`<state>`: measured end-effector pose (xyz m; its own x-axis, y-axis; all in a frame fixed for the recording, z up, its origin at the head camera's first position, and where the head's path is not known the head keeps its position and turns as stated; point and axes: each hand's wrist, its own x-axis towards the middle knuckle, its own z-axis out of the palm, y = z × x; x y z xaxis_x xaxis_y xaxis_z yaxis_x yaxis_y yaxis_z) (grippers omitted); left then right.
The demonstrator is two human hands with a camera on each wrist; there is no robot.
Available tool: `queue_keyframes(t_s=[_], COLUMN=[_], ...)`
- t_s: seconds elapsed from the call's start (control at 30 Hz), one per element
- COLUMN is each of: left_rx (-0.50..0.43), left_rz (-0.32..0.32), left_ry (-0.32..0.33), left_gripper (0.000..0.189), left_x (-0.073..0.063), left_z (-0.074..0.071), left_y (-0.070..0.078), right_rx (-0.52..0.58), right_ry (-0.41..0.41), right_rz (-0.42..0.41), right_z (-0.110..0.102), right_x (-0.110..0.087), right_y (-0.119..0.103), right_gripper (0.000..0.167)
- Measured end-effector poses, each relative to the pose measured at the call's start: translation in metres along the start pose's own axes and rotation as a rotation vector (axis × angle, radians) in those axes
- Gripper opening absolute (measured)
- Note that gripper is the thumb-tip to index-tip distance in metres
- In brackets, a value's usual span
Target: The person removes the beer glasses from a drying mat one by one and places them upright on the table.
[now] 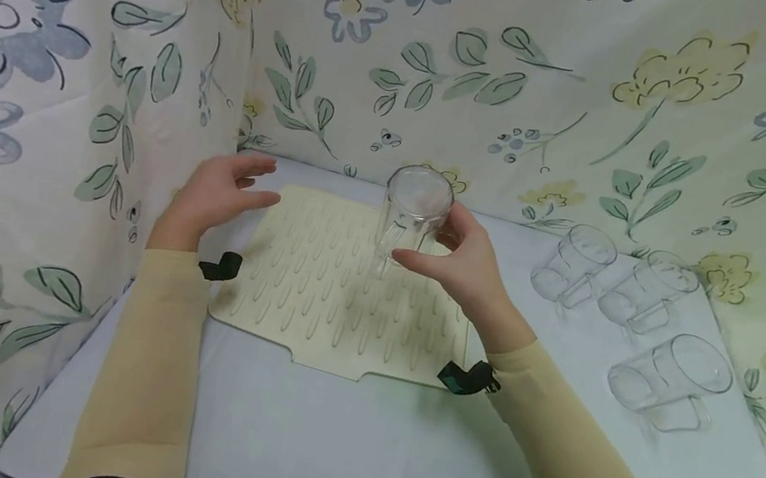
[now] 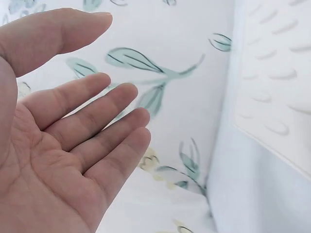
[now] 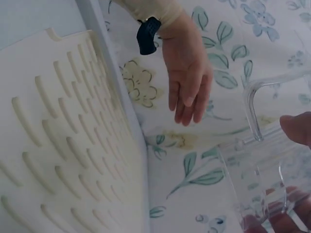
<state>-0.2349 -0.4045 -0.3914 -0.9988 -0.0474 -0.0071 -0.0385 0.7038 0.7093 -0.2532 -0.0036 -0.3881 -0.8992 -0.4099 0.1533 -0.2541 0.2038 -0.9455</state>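
My right hand (image 1: 468, 274) grips a clear glass mug (image 1: 418, 198) above the far part of a cream drying mat (image 1: 306, 336) with raised ridges. Thumb and fingers wrap its sides, and in the right wrist view the mug's handle (image 3: 251, 109) sticks out free of the hand. The left hand (image 1: 218, 190) hovers by the mat's far left corner, holding nothing. Its fingers are apart from the thumb and loosely extended, as the left wrist view shows the palm (image 2: 53, 160). In the right wrist view the left hand (image 3: 189, 73) hangs beyond the mat.
To the right on the white table (image 1: 347, 453) lie three more clear glass mugs: one at the back (image 1: 574, 263), another beside it (image 1: 651, 290), and a nearer one (image 1: 669, 380). Floral cloth (image 1: 449, 72) hangs behind and along the sides of the table.
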Motion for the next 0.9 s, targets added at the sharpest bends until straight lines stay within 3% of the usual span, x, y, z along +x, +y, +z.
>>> queue_keyframes(t_s=[0.47,0.73,0.9], left_rx=[-0.074,-0.185,-0.196], left_rz=[0.173,0.408,0.526], left_ry=[0.073,0.166,0.204], left_gripper=[0.074,0.092,0.093], left_x=[-0.030,-0.042,-0.047], left_z=[-0.009,0.000,0.008], left_y=[0.061,0.090,0.105], right_rx=[0.046,-0.002,-0.011], right_ry=[0.047,0.081,0.104], right_rz=[-0.023,-0.041,-0.050], right_z=[-0.012,-0.016,-0.018], right_x=[-0.009,-0.017,-0.021], right_y=[0.006,0.011,0.011], right_gripper=[0.084,0.092,0.092])
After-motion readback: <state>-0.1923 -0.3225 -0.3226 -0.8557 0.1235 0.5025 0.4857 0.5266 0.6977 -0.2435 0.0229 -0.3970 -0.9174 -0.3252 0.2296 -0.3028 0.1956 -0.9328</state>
